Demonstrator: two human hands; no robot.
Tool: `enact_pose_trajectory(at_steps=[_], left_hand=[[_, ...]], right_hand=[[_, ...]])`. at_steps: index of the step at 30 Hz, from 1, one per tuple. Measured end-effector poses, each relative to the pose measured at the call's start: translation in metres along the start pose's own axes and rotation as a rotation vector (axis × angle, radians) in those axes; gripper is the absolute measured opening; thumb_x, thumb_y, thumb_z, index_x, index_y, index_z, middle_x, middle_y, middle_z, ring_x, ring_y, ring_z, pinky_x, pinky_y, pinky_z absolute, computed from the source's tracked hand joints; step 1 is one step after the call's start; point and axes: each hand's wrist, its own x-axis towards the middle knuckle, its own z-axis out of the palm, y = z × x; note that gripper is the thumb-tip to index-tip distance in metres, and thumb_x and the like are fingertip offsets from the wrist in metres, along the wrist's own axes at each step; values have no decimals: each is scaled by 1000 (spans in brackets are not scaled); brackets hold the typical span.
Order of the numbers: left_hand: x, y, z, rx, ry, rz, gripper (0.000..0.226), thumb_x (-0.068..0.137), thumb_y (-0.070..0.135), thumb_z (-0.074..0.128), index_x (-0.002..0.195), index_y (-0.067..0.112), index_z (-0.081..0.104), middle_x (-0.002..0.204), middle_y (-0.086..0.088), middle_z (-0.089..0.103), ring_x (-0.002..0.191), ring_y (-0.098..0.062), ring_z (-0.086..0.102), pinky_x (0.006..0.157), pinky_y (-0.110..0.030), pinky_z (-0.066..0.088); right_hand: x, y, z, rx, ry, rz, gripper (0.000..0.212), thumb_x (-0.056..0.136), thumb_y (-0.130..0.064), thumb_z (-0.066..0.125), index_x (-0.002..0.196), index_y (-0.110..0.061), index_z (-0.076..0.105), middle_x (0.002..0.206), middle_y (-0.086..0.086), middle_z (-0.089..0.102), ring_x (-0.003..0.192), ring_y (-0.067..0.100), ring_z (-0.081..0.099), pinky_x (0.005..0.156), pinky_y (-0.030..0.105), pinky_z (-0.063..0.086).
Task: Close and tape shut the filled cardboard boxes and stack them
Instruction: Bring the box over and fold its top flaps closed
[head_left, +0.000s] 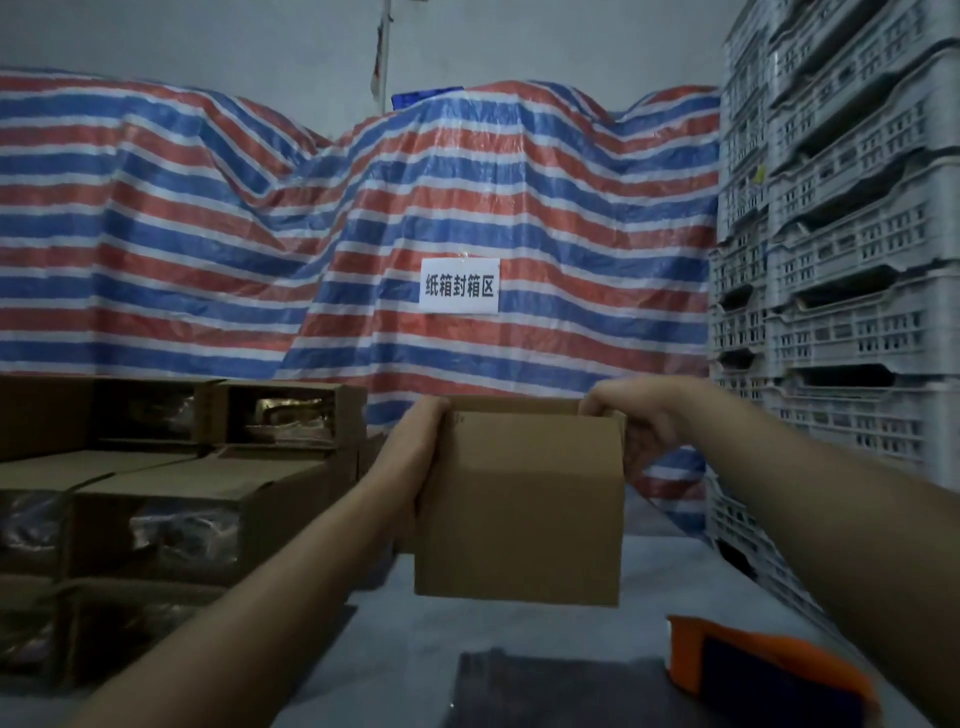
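A small cardboard box (519, 509) was held up in the middle of the view, raised clear of the grey bench (649, 582) beneath it. The left hand (410, 457) was pressed flat against the box's left side, its fingers laid straight along the upper left edge. The right hand (639, 421) was placed at the upper right corner, its fingers curled over the top edge and gripping it. No printing could be read on the near face of the box; only a small faint mark was seen near its upper left corner, too small to be made out.

To the left, open cardboard boxes (197, 514) were stacked in rows with their openings turned toward the camera, and shiny plastic-wrapped contents were visible inside them. An orange tape dispenser (748, 665) was seen lying on the bench at the lower right, near a dark mat (561, 691) at the bottom edge.

Behind the bench, a red, white and blue striped tarpaulin (260, 234) was draped over bulky shapes. A white paper sign (459, 286) was fixed to the tarpaulin above the held box and was printed in black with the characters 纸箱封箱区. On the right, grey perforated plastic crates (841, 234) were stacked in tall columns, and a small yellow tag was seen on one of them, its writing illegible.
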Motion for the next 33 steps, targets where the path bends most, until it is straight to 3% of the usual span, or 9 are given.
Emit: enact_pose_trajectory(at_steps=[5,8,13,17,22,25,27,29,33], left_hand=[[-9,-59,6,2,-41,-107,33,94,46,51,100,21,72,81,-4,77,87,-24,71,70,-35,54],[-12,-83,4,3,-89,-131,30,96,43,50,102,22,71,79,-2,76,76,-17,73,62,-29,53],[-20,-107,-10,-77,-138,-205,25,91,39,59,102,21,73,84,-8,77,70,-18,74,50,-24,53],[-22,-111,-16,-102,-189,-147,25,93,36,56,114,28,67,92,-7,77,79,-19,74,55,-25,56],[-23,-109,-13,-100,-170,-180,45,91,40,59,131,19,60,98,-8,76,85,-21,74,66,-30,54],[-23,-109,-15,-98,-166,-190,50,83,44,65,126,18,65,98,-9,76,86,-21,74,70,-33,53],[-23,-110,-15,-93,-171,-188,41,87,44,61,118,19,68,94,-7,77,81,-18,74,65,-29,53],[-23,-111,-14,-89,-177,-185,35,91,44,57,116,22,69,93,-5,77,80,-16,74,60,-25,54],[-22,-112,-11,-92,-161,-123,36,95,42,53,130,36,54,111,-2,72,96,-20,71,69,-30,55]], right_hand=[[19,67,22,41,-30,93,13,87,-19,55,85,-7,59,65,11,62,56,26,64,54,35,59],[22,91,33,54,-55,124,15,86,-17,57,95,-6,62,80,14,61,70,29,66,58,38,61],[20,108,50,40,-73,128,27,92,-23,53,106,-2,61,87,15,69,74,28,71,60,36,61],[13,106,52,16,-77,109,27,92,-24,51,104,-4,63,82,17,76,87,34,73,76,42,62],[5,105,56,-2,-50,97,32,94,-31,48,101,-5,66,80,12,72,78,28,69,75,37,57],[7,106,58,-30,198,-167,17,96,-31,58,98,-16,66,97,4,70,88,20,65,80,35,53],[4,104,56,50,330,-451,4,93,-23,69,97,-22,66,97,-1,69,92,15,66,73,26,51],[-2,100,52,52,276,-629,7,91,-20,73,89,-27,70,90,-8,71,89,10,68,73,22,52],[-7,93,56,-318,169,-642,10,92,-28,72,85,-35,74,101,-16,71,99,-2,62,88,21,47]])
